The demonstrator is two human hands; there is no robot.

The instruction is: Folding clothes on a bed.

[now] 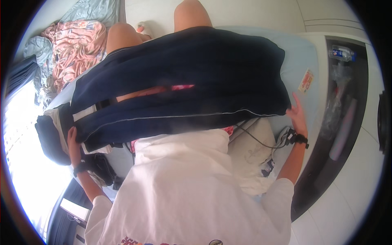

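A pair of navy trousers (196,61) with a thin white side stripe lies spread across my bare thighs, its legs towards the left and its waist end towards the right. At the leg-hem end, my left hand (73,142) grips the near hem. My right hand (297,116) pinches the near waist corner, with the index finger stretched out away from the cloth. Between the two trouser legs a gap shows skin and a strip of pink-red cloth. Beside my left hand sits a folded dark garment (52,141) with white cloth against it.
A crumpled pink blanket (78,46) lies at the far left. On the pale blue sheet (301,55) rests a printed card (306,81). A dark recess (346,119) at the right holds a plastic bottle (343,53). A cable (260,144) crosses a beige cushion (251,156) beside me.
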